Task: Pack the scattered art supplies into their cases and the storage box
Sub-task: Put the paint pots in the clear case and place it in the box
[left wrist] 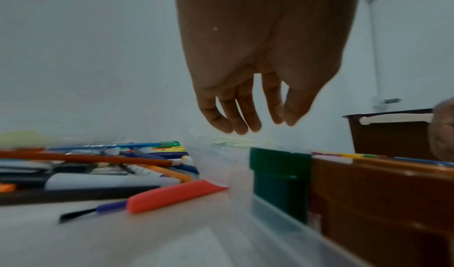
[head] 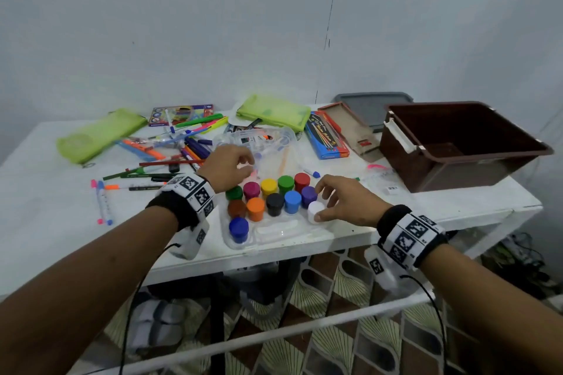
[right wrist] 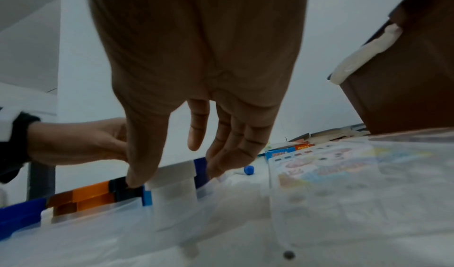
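The left hand [head: 226, 168] hides part of the clear case lid [head: 268, 138]; the box print [head: 326, 134] is unreadably small.

Clear plastic paint case [head: 274, 233] lay open near the table's front edge, holding upright paint pots; the white pot [head: 315, 211] stood at its right end. Markers and pens [head: 182, 146] lay scattered left. Brown storage box [head: 457, 146] sat open, far right.
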`<state>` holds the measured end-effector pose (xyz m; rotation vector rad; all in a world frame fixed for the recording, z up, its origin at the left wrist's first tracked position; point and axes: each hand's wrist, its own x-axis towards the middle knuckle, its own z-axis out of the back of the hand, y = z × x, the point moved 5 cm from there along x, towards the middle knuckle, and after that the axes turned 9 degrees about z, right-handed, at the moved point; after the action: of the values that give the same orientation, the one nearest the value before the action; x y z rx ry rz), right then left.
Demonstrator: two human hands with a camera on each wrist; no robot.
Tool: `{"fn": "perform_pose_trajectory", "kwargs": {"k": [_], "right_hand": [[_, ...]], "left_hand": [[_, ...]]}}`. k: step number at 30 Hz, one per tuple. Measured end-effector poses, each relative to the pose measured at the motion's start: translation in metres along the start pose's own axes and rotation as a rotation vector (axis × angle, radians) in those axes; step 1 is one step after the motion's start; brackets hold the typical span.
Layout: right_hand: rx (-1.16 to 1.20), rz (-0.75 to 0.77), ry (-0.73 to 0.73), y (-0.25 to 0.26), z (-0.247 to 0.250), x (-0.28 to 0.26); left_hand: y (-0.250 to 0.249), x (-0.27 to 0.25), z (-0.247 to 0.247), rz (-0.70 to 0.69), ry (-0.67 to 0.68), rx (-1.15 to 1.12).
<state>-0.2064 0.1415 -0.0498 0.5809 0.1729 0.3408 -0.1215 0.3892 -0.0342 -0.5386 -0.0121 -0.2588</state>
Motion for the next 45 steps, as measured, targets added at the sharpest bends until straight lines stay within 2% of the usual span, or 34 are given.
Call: {"fn": "perform_pose_trajectory", "kwargs": {"k": [3,6,8,11,14,18,21,23,30,35,39,45], "right_hand": [[0.054,-0.057,0.024,-0.006,0.000,0.001],[0.057,-0.079,0.041,-0.007,-0.003,0.004],[0.065,-0.082,0.038,-0.007,-0.003,0.005],[0.102,-0.097,0.038,-0.007,-0.004,0.005],[0.145,-0.121,0.019,-0.010,-0.005,0.005],[0.176,-0.146,0.007,-0.011,-0.007,0.005],[0.197,-0.165,-0.001,-0.010,-0.007,0.005],[0.218,-0.185,-0.010,-0.012,-0.009,0.005],[0.431,-0.269,-0.161,-0.021,-0.015,-0.002],[0.632,-0.241,-0.092,-0.023,-0.010,-0.014],[0.671,-0.247,-0.067,-0.027,-0.007,-0.021],[0.718,-0.287,-0.152,-0.026,-0.015,-0.023]], "left_hand": [[0.025,0.007,0.013,0.185,-0.149,0.004],[0.044,0.014,0.013,0.373,-0.154,-0.006],[0.050,0.020,0.010,0.450,-0.156,0.000],[0.059,0.029,0.004,0.554,-0.128,-0.029],[0.065,0.033,0.006,0.576,-0.125,-0.117],[0.071,0.028,0.020,0.509,-0.225,-0.455],[0.063,0.007,0.032,0.460,-0.249,-0.788],[0.051,-0.014,0.041,0.416,-0.242,-0.901],[0.016,-0.076,0.028,0.202,-0.035,-0.728],[0.021,-0.101,0.006,0.110,0.067,-0.566],[0.027,-0.106,-0.010,0.016,0.089,-0.364],[0.029,-0.106,-0.014,-0.119,0.080,-0.220]]}}
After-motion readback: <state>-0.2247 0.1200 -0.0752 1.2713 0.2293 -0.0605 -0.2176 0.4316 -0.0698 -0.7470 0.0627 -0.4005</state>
